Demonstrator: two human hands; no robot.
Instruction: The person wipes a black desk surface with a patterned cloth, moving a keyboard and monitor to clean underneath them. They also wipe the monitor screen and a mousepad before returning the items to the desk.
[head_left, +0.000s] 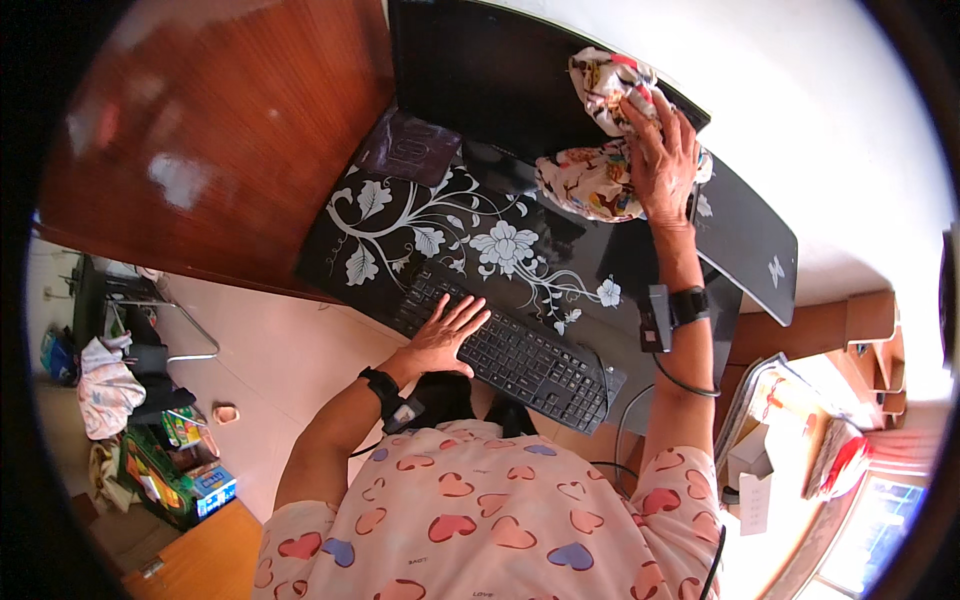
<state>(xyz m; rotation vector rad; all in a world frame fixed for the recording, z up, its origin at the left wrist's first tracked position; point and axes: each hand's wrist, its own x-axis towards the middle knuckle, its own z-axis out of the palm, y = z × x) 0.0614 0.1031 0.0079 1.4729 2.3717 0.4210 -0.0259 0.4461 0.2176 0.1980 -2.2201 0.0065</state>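
My right hand (664, 161) is closed over a bunched, multicoloured patterned cloth (592, 184). One part of the cloth lies against the right side of a dark monitor screen (487, 67); another part hangs lower, over the monitor's bottom edge. My left hand (444, 341), fingers spread and holding nothing, rests on the left part of a black keyboard (536, 367). The keyboard sits at the near edge of a black desk with a white floral print (450, 244). Both wrists wear black straps with small devices.
A dark square pad (411, 148) lies left of the monitor. Glossy brown wood (225, 112) borders the desk's left side. A dark flat panel (757, 247) juts out at right. Cables (621, 442) run beside my right arm. Bags and boxes (176, 480) stand on the floor at lower left.
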